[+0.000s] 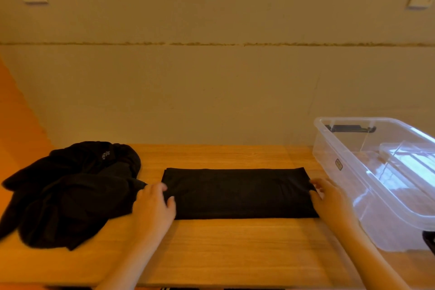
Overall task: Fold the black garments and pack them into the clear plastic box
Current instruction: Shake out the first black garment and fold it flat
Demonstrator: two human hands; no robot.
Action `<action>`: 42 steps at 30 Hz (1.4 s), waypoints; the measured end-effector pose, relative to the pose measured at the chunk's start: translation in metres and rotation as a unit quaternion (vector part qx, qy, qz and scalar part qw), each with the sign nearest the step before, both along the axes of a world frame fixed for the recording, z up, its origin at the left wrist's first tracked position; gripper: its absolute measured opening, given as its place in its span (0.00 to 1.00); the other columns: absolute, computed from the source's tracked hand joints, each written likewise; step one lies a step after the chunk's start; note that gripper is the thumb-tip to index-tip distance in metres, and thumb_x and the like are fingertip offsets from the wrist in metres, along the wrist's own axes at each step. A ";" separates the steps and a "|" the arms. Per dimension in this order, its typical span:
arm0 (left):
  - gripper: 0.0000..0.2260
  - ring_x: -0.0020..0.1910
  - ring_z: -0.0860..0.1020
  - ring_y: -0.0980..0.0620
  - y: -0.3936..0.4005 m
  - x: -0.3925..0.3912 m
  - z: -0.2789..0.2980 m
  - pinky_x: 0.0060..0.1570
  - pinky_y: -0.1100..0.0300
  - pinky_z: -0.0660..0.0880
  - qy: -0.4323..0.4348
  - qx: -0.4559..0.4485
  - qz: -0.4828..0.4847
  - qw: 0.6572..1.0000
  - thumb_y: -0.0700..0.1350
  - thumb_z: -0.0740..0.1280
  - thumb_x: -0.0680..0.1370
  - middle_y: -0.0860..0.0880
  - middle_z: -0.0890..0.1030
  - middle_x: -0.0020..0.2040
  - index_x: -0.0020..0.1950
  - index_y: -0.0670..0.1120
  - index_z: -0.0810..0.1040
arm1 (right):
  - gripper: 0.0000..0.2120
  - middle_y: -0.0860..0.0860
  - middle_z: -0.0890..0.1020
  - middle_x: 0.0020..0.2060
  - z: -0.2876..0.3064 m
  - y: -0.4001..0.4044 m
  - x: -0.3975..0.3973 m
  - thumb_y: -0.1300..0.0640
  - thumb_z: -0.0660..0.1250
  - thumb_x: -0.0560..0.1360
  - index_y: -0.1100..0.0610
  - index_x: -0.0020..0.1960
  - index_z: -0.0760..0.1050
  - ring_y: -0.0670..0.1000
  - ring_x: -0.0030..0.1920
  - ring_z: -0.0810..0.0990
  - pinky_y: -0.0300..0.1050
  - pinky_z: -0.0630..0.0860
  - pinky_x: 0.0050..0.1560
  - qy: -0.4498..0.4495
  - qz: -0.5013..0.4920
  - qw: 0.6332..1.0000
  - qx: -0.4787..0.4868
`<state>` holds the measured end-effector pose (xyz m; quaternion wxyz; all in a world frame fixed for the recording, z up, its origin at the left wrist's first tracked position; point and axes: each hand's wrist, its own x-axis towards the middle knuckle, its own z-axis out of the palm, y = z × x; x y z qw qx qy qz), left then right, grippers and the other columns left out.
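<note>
A folded black garment [240, 193] lies flat on the wooden table [211, 249] as a long rectangle, roughly centred, its long sides parallel to the table's front edge. The left hand [154, 205] is at the garment's left end; its fingers are bent and the thumb lies on the cloth, pinching that end. The right hand [329, 198] is at the garment's right end; fingertips rest over the edge of the cloth and the thumb lies on top, gripping that end.

A pile of unfolded black garments [70, 193] lies heaped on the left part of the table, just beside the left hand, with a small pale label visible near its top. The clear plastic box [367, 186] stands open on the right part of the table, close to the right hand; a black handle clip [349, 128] shows at its far end. No garment is visible inside the box. A plain wall [211, 77] stands behind the table.
</note>
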<state>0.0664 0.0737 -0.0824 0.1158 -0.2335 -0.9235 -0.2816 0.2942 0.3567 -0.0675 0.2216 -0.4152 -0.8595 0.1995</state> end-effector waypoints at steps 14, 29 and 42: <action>0.34 0.76 0.43 0.43 0.078 -0.051 -0.017 0.74 0.47 0.45 -0.147 -0.223 0.034 0.963 0.63 0.46 0.79 0.43 0.45 0.78 0.77 0.41 0.45 | 0.28 0.47 0.45 0.76 -0.026 0.040 -0.084 0.42 0.45 0.80 0.50 0.76 0.42 0.46 0.75 0.42 0.48 0.41 0.74 -0.272 0.181 0.944 0.034; 0.31 0.76 0.41 0.43 0.078 0.014 0.002 0.73 0.46 0.42 -0.101 -0.227 -0.073 0.966 0.61 0.46 0.80 0.42 0.42 0.77 0.77 0.47 0.42 | 0.38 0.42 0.43 0.73 -0.019 0.047 -0.033 0.32 0.38 0.71 0.50 0.76 0.44 0.42 0.73 0.39 0.47 0.41 0.74 -0.278 0.184 0.942 0.034; 0.27 0.76 0.44 0.43 0.116 -0.031 0.018 0.74 0.44 0.45 0.022 -0.318 -0.106 0.942 0.53 0.50 0.82 0.43 0.46 0.78 0.78 0.46 0.45 | 0.31 0.50 0.49 0.76 -0.017 -0.028 0.001 0.39 0.44 0.79 0.54 0.76 0.46 0.48 0.76 0.43 0.52 0.38 0.73 -0.240 0.066 0.969 -0.006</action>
